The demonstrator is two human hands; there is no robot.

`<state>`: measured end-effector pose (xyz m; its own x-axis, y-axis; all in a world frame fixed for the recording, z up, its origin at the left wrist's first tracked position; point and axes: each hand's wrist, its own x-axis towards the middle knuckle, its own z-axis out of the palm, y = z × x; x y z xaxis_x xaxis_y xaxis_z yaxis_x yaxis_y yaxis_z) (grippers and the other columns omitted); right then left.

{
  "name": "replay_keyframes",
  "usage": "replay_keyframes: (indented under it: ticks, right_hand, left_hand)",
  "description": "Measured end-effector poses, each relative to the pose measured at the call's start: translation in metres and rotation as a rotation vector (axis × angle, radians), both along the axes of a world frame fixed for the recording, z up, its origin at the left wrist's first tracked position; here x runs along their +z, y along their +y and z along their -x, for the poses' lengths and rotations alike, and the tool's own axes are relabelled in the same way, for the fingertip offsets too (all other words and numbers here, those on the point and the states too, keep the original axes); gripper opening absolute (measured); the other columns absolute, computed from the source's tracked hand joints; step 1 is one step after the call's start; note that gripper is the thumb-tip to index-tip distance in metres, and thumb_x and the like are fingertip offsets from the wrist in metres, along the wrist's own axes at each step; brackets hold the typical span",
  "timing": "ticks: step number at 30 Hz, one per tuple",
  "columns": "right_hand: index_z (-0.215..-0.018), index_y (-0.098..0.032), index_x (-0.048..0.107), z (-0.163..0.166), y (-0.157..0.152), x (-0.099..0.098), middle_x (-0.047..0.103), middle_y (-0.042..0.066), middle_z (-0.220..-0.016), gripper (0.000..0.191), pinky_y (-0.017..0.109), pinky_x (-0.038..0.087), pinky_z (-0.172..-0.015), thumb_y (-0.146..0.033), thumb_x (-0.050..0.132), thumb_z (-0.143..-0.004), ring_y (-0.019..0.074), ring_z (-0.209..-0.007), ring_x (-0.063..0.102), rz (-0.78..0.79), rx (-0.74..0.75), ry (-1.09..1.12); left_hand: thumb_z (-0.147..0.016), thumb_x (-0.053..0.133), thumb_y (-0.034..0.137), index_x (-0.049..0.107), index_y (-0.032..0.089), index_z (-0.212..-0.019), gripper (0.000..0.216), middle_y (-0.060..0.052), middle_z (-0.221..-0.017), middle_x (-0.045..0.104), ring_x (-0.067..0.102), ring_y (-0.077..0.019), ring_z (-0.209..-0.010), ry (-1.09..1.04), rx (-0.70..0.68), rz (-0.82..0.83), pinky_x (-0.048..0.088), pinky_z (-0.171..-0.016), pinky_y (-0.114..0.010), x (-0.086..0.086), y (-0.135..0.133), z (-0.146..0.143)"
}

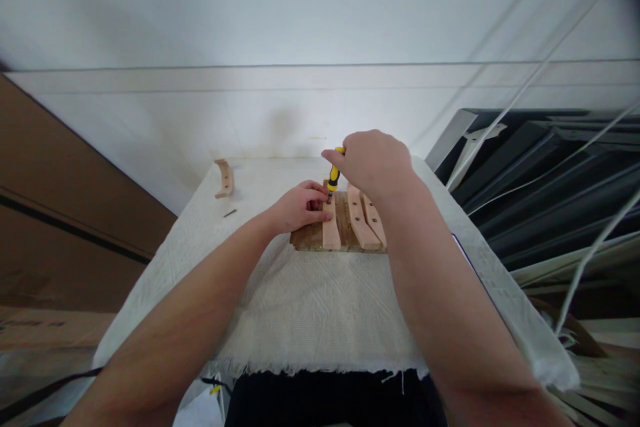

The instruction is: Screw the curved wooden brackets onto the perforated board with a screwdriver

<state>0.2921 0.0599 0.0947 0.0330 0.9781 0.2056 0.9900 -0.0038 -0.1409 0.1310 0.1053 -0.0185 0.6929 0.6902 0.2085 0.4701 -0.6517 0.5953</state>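
Note:
A wooden board (pixel 310 237) lies on a table covered with white cloth (pixel 300 307). Several light wooden slats (pixel 359 217) rest across the board. My right hand (pixel 373 163) is closed round a yellow and black screwdriver (pixel 334 176), held upright with its tip down on the leftmost slat (pixel 331 230). My left hand (pixel 299 207) rests on the board's left part, with its fingers pinched at that slat right by the screwdriver tip. What the fingertips pinch is too small to make out.
A curved wooden piece (pixel 225 178) and a small dark screw (pixel 230 213) lie at the table's far left. Brown cardboard (pixel 60 213) stands to the left. Dark panels and white strips (pixel 550 180) are stacked on the right. A white wall stands behind.

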Motion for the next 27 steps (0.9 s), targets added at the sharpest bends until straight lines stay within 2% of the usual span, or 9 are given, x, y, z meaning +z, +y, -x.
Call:
replay_keyframes:
  ticks: [3,6,9,12,18,23,27]
  right_hand:
    - [-0.124,-0.019,0.060,-0.001,0.000,-0.004,0.069,0.012,-0.107,0.039,0.036,0.045,-0.085,-0.033,0.048,-0.090,0.0243,-0.099,0.062,-0.001,0.144,0.015]
    - [-0.121,-0.019,0.062,-0.010,-0.002,-0.003,0.070,0.011,-0.109,0.036,0.033,0.045,-0.084,-0.029,0.049,-0.089,0.0230,-0.100,0.062,0.025,0.286,-0.003]
    - [-0.106,-0.016,0.069,-0.015,-0.001,-0.003,0.071,0.015,-0.099,0.038,0.035,0.046,-0.081,-0.043,0.054,-0.086,0.0268,-0.095,0.063,0.001,0.204,-0.016]
    - [-0.097,-0.015,0.071,-0.012,0.003,-0.007,0.071,0.016,-0.092,0.047,0.037,0.046,-0.080,-0.055,0.049,-0.086,0.0276,-0.091,0.064,-0.026,0.092,0.031]
    - [-0.124,-0.020,0.059,-0.014,0.000,-0.005,0.071,0.009,-0.102,0.040,0.031,0.044,-0.078,-0.032,0.046,-0.089,0.0211,-0.090,0.063,0.005,0.321,0.143]
    - [-0.103,-0.018,0.069,-0.017,0.001,0.001,0.071,0.008,-0.090,0.031,0.032,0.043,-0.077,-0.022,0.045,-0.085,0.0204,-0.083,0.062,-0.028,0.273,0.097]
    - [-0.117,-0.017,0.063,-0.018,0.007,-0.005,0.070,0.007,-0.091,0.039,0.032,0.043,-0.078,-0.020,0.047,-0.081,0.0195,-0.083,0.061,-0.040,0.281,0.158]
  left_hand:
    - [-0.074,0.072,0.036,0.071,0.017,-0.101,0.033,-0.008,-0.115,0.058,0.059,-0.0183,-0.100,0.009,-0.003,0.000,0.049,-0.094,-0.035,0.001,0.000,0.000]
    - [-0.075,0.071,0.036,0.071,0.017,-0.101,0.032,-0.008,-0.115,0.059,0.059,-0.0186,-0.102,0.013,-0.017,-0.016,0.048,-0.096,-0.035,0.001,0.000,0.000]
    - [-0.076,0.071,0.036,0.071,0.017,-0.101,0.032,-0.009,-0.114,0.059,0.057,-0.0200,-0.107,0.017,-0.034,-0.045,0.045,-0.101,-0.037,0.001,0.000,0.000]
    - [-0.076,0.071,0.036,0.071,0.018,-0.099,0.030,-0.008,-0.113,0.059,0.058,-0.0197,-0.105,0.022,-0.034,-0.045,0.047,-0.098,-0.037,0.001,0.000,0.000]
    - [-0.075,0.072,0.035,0.072,0.017,-0.100,0.030,-0.009,-0.114,0.058,0.058,-0.0191,-0.102,0.036,-0.002,-0.017,0.048,-0.096,-0.035,0.003,-0.001,-0.001]
    - [-0.077,0.071,0.034,0.071,0.018,-0.102,0.030,-0.009,-0.116,0.059,0.056,-0.0201,-0.110,0.034,-0.047,-0.046,0.043,-0.103,-0.037,0.001,0.000,0.000]
    - [-0.078,0.070,0.035,0.071,0.017,-0.101,0.029,-0.009,-0.115,0.059,0.055,-0.0208,-0.111,0.031,-0.052,-0.051,0.044,-0.102,-0.037,0.000,0.001,0.000]
